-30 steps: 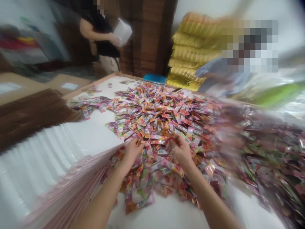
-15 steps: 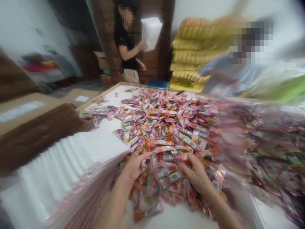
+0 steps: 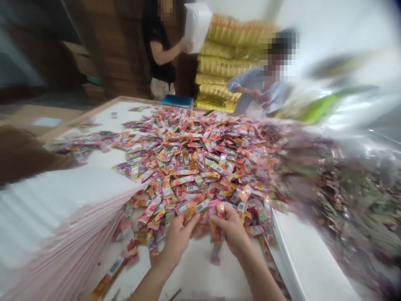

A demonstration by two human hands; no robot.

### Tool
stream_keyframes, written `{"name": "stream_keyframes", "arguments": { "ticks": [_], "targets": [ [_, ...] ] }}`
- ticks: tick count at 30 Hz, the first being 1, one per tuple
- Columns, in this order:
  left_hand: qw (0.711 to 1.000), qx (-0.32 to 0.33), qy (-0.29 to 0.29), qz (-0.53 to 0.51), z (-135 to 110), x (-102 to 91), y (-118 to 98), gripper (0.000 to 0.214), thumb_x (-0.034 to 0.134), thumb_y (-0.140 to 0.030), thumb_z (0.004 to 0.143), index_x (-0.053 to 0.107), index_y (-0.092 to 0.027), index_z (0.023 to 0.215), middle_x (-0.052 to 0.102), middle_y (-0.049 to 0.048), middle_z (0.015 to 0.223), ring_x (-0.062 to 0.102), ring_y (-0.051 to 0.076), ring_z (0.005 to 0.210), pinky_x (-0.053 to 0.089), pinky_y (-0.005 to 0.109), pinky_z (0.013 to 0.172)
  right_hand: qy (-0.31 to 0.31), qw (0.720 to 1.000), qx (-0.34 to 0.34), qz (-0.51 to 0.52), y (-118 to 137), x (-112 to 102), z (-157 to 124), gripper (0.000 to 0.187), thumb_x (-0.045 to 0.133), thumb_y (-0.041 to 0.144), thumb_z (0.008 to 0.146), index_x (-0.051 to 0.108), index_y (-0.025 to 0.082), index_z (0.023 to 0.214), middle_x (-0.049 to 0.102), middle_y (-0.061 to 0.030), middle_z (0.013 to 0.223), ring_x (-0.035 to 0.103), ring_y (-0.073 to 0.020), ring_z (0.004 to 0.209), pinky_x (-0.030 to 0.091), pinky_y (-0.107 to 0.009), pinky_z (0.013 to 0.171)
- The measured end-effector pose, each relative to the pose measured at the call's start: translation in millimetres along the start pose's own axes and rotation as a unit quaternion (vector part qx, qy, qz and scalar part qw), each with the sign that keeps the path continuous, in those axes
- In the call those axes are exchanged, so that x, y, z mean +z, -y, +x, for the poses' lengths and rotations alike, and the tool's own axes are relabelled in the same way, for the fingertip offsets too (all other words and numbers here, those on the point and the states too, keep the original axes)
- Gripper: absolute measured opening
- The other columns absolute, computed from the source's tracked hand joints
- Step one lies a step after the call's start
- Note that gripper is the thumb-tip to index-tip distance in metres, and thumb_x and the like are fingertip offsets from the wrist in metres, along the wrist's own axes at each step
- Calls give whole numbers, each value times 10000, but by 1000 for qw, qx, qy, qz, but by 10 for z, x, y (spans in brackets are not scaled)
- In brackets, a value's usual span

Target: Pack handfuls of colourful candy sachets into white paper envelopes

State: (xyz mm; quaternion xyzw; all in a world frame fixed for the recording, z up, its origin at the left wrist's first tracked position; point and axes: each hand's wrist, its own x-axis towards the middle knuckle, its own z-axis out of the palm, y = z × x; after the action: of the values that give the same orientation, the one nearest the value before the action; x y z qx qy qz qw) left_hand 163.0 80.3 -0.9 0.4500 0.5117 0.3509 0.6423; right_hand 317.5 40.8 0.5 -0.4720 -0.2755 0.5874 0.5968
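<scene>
A large heap of small, shiny, printed snack packets (image 3: 184, 161) covers the white tabletop in front of me. My left hand (image 3: 177, 236) is closed at the near edge of the heap, an orange packet (image 3: 189, 212) between its thumb and fingers. Just to the right, my right hand (image 3: 234, 234) pinches pink and orange packets (image 3: 216, 210) upright. The two hands are a short way apart. One blurred packet (image 3: 216, 253) shows just below the right hand. Several loose packets (image 3: 125, 246) lie left of my left forearm.
To the left stands a stack of white bags (image 3: 72, 205) with pinkish edges. A white, flat-topped object (image 3: 300, 246) lies at right. Beyond the table are a blue box (image 3: 177, 100), yellow sacks (image 3: 216, 69), a person (image 3: 159, 54) holding white sheets and another person (image 3: 247, 90) in stripes.
The view has turned to the right. Both hands have drawn nearer to me and closer together, and packets are now gripped in them. Packets at the near edge have shifted.
</scene>
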Motion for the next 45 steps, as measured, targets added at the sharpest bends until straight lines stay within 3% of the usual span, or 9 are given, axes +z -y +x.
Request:
{"name": "stream_keyframes", "arguments": {
  "ticks": [6, 11, 14, 20, 25, 30, 39, 43, 45],
  "targets": [
    [989, -31, 81, -118, -171, 109, 172, 390, 764, -191, 652, 669, -190, 1030, 718, 29, 856, 640, 186, 775, 492, 267, 710, -35, 988, 94, 119, -148, 103, -118, 322, 677, 436, 790, 604, 175, 964, 657, -11, 740, 556, -108, 506, 509, -254, 524],
    [979, -76, 94, -162, -209, 12, 310, 88, 662, -159, 708, 695, -162, 789, 684, 22, 708, 608, 161, 645, 495, 272, 655, 10, 964, 120, 236, -316, 18, -95, 321, 675, 291, 816, 600, 157, 1098, 686, -96, 1029, 669, -186, 883, 522, -336, 849],
    [981, -85, 90, -150, -238, -23, 357, 222, 712, -189, 691, 694, -176, 913, 709, 29, 763, 611, 157, 621, 499, 282, 651, -8, 970, 79, 229, -408, -6, -61, 310, 675, 266, 816, 600, 175, 1102, 678, -94, 1065, 641, -202, 997, 488, -346, 908],
    [991, -71, 17, -113, -157, -179, 493, 425, 752, -304, 698, 638, -169, 1085, 738, 92, 948, 676, 222, 812, 518, 306, 714, -68, 990, -9, -125, -350, -144, -126, 281, 660, 322, 804, 623, 207, 1057, 641, 9, 767, 564, -127, 608, 450, -238, 568],
    [991, -78, 13, -106, -118, -169, 584, 435, 752, -342, 695, 652, -168, 1081, 732, 113, 1016, 679, 251, 890, 522, 327, 769, 8, 945, -36, -324, -531, -94, -248, 325, 687, 172, 682, 665, 205, 1005, 687, -14, 913, 606, -198, 829, 461, -280, 756],
    [992, -89, -25, -84, -199, -202, 513, 456, 747, -374, 700, 610, -189, 1095, 718, 91, 1028, 674, 220, 839, 524, 295, 704, -39, 927, -50, -371, -615, -60, -311, 277, 651, 182, 713, 669, 215, 987, 694, -35, 867, 607, -224, 801, 464, -320, 757],
    [988, -112, 100, -36, -382, -260, 206, 255, 690, -402, 762, 708, -157, 828, 694, 45, 757, 620, 189, 735, 492, 281, 685, -130, 737, -243, -617, 235, -759, -353, 589, 439, -8, 626, 659, 255, 1105, 577, -73, 1034, 559, -235, 971, 459, -346, 829],
    [975, -109, 152, -124, -397, -147, 174, 284, 624, -383, 828, 691, -151, 978, 675, 52, 729, 609, 177, 638, 494, 308, 623, -122, 763, -316, -551, 360, -650, -426, 528, 400, -33, 631, 680, 241, 985, 614, -58, 1002, 554, -229, 1004, 430, -355, 888],
    [965, -104, 171, -167, -412, -108, 181, 274, 622, -334, 835, 665, -163, 1044, 675, 55, 769, 593, 164, 602, 487, 306, 583, -107, 804, -277, -515, 345, -425, -500, 471, 447, -4, 670, 662, 245, 1008, 639, -45, 960, 577, -224, 931, 446, -327, 816]
  ]
}}
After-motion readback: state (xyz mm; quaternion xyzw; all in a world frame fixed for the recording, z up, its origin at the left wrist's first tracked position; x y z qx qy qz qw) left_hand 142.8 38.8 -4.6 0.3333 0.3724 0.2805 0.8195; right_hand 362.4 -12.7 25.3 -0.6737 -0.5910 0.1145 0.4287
